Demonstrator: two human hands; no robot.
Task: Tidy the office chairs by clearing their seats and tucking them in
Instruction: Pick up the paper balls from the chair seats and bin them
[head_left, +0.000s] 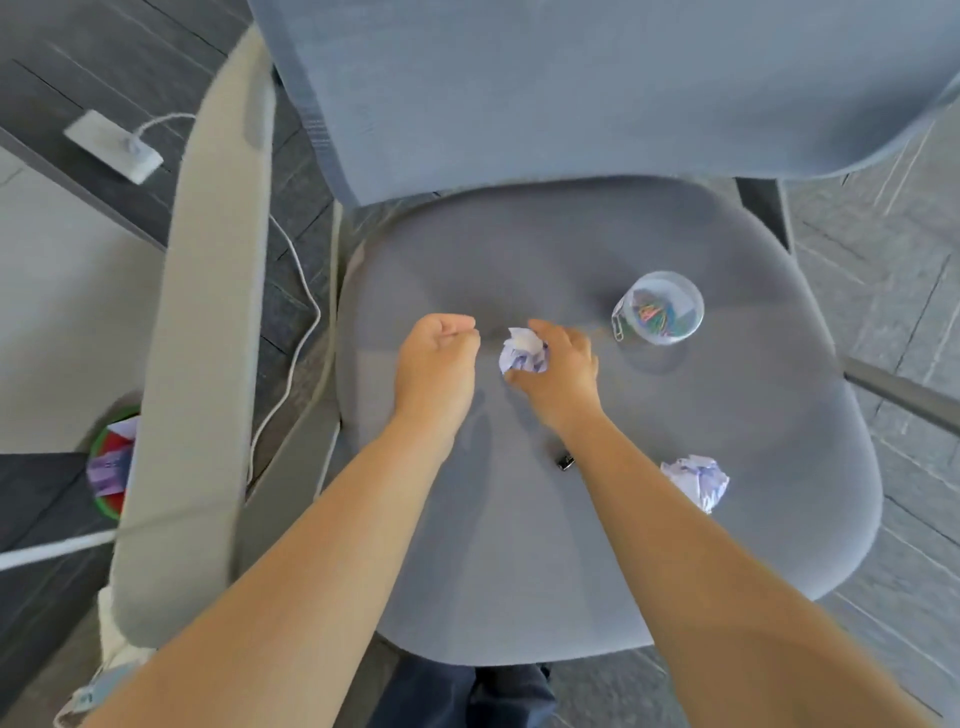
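A grey office chair fills the view, its seat facing me and its backrest at the top. My right hand is closed around a crumpled paper ball in the middle of the seat. My left hand hovers just left of it, fingers curled in, with nothing visible in it. A second crumpled paper ball lies on the seat at the right. A clear plastic cup of coloured paper clips stands behind it. A small dark clip lies beside my right wrist.
A beige armrest runs along the chair's left side. A green and red bin holding paper sits on the floor at left. A white power strip and its cable lie on the dark carpet. Grey tiles lie to the right.
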